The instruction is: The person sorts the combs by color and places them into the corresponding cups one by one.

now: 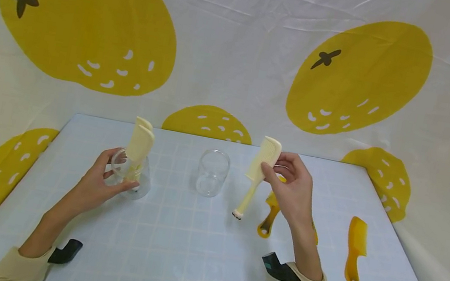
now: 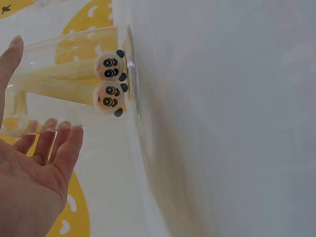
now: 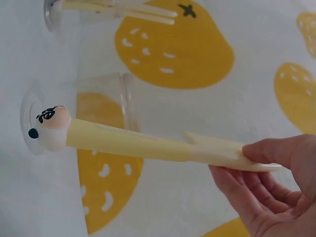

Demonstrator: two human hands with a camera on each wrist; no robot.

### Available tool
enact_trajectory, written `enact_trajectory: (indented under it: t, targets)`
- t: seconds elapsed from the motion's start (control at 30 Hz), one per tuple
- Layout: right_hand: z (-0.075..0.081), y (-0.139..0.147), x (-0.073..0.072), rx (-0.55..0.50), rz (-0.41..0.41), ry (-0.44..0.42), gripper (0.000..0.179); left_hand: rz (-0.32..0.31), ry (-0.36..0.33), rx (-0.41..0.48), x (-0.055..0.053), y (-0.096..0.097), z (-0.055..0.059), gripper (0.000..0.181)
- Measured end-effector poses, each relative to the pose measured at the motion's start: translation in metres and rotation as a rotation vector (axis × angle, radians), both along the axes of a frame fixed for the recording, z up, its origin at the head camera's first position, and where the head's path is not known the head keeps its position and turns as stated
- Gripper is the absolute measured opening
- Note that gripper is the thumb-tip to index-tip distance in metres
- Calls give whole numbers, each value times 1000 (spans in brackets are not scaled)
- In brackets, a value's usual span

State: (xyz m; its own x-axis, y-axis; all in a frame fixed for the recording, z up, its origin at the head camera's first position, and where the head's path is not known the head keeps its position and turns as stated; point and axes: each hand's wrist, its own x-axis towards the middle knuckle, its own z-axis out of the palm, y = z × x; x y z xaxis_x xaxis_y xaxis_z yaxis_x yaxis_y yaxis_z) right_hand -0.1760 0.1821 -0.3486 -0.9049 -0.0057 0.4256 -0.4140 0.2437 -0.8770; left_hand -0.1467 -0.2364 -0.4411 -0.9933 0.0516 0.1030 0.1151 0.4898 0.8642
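Observation:
My left hand (image 1: 95, 189) grips a clear glass cup (image 1: 144, 185) at the left of the table, thumb on the near side and fingers on the far side. Two pale yellow combs (image 1: 140, 144) stand in that cup, teeth ends up. Their panda-face handle ends (image 2: 109, 97) show through the glass near its base. With thumb and fingers, my right hand (image 1: 293, 193) pinches a third pale yellow comb (image 1: 267, 154) by its toothed part, above the table. Its handle slants downward, and the panda-face end (image 3: 53, 129) points away from the hand.
A second clear glass cup (image 1: 212, 174) stands upright at the back middle. Amber combs lie at the right: one comb (image 1: 356, 249) in the open, another comb (image 1: 269, 218) partly behind my right hand. An amber edge (image 1: 315, 231) shows beside the right wrist. A patterned curtain (image 1: 230, 61) hangs behind the table.

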Motion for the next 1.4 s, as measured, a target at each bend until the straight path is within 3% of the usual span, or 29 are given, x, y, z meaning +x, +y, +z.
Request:
enact_trajectory:
  t: [0.27,0.87,1.4]
  targets:
    - [5,-21,0,-58,42,-12,33,-2,3,11,0,0,0,97]
    - [4,-66,-6,-180,152,101,33,7,-13,3,0,-1,-2,97]
    - [3,-105,-9,-438,230,158,31,10,-31,-6,0,0,2,100]
